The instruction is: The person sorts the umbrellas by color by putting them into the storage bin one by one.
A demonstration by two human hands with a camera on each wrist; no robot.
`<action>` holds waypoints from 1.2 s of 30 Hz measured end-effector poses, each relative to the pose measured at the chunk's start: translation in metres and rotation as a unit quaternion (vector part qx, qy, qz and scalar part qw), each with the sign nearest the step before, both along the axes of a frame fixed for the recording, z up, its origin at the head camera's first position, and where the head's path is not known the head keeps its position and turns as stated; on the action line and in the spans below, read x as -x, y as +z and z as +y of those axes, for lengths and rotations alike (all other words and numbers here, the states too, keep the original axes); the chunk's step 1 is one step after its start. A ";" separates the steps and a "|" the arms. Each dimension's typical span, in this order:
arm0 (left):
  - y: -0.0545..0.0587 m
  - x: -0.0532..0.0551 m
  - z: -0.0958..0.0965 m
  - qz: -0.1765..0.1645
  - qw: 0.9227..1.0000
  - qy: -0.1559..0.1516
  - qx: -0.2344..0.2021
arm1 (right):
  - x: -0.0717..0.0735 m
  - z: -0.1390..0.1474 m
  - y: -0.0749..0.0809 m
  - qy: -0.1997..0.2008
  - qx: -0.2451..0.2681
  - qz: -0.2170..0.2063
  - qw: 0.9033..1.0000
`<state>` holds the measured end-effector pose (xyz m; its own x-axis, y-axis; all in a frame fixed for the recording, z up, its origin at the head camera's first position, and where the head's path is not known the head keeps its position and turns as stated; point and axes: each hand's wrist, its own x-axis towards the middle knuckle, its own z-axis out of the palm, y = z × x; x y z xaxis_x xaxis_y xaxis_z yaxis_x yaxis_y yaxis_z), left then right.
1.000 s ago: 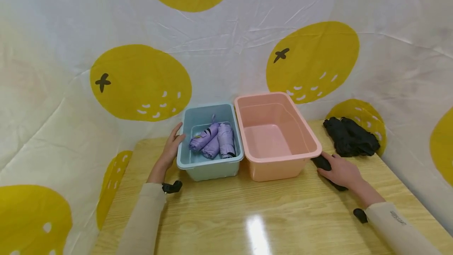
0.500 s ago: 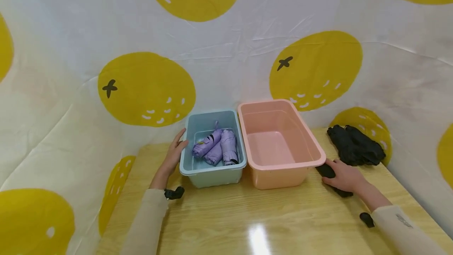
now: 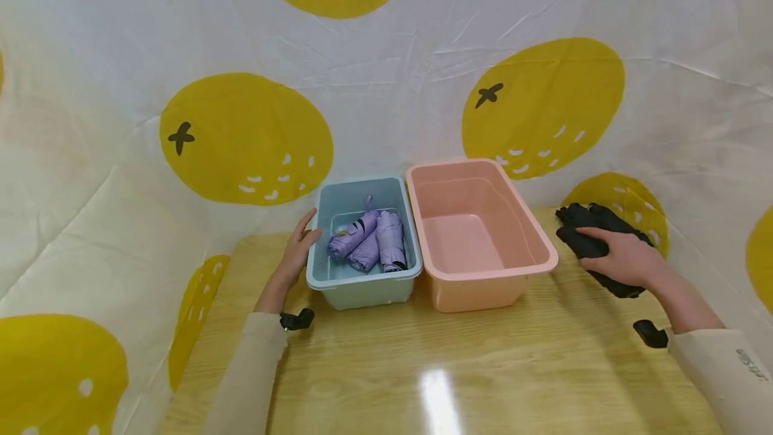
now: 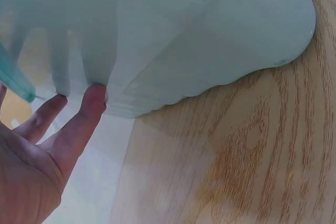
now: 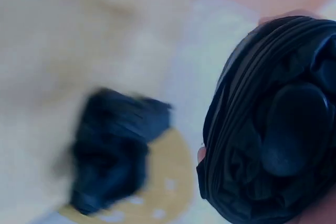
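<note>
My right hand grips a black folded umbrella to the right of the pink basin. In the right wrist view, this umbrella's bunched fabric and rounded handle end face the camera. Behind it lies another black folded bundle, partly covered by the held one. My left hand touches the left side of the blue basin; in the left wrist view its extended fingertips meet the outer wall. Three purple rolled umbrellas lie inside the blue basin.
A pink basin stands directly right of the blue one, its inner floor in plain view. Both rest on a light wooden table. White cloth printed with yellow fruit hangs behind and at the sides.
My right hand has moved right and back from beside the pink basin, carrying the black umbrella over to the other black bundle. The left hand stays at the blue basin.
</note>
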<state>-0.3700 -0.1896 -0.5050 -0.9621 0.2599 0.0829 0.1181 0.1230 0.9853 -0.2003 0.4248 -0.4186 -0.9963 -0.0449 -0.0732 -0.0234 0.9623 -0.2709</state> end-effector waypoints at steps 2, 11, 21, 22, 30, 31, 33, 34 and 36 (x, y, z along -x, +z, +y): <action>0.000 0.001 -0.001 0.002 1.000 0.001 0.002 | 0.003 -0.002 0.020 0.007 -0.006 0.012 1.000; 0.014 -0.003 -0.005 -0.006 1.000 -0.006 -0.016 | 0.035 -0.026 0.098 0.042 -0.050 0.073 0.995; 0.034 -0.028 0.007 -0.029 0.999 -0.024 -0.001 | 0.065 -0.072 0.131 0.062 -0.039 0.071 0.995; 0.034 -0.027 0.009 -0.030 0.999 -0.023 -0.005 | 0.069 -0.075 0.131 0.062 -0.034 0.071 0.995; 0.001 -0.001 0.014 -0.009 1.000 -0.004 -0.009 | 0.100 -0.103 0.124 0.074 -0.003 0.075 0.994; 0.001 -0.001 0.015 -0.006 1.000 0.000 -0.008 | 0.103 -0.107 0.124 0.075 0.002 0.076 0.994; 0.002 0.001 0.016 -0.003 1.000 0.002 -0.004 | 0.109 -0.113 0.124 0.074 0.011 0.074 0.994; 0.002 0.003 0.017 0.000 1.000 -0.001 -0.005 | 0.112 -0.115 0.125 0.074 0.014 0.073 0.994; 0.003 0.007 0.019 0.009 1.000 -0.005 -0.007 | 0.119 -0.120 0.126 0.074 0.014 0.074 0.994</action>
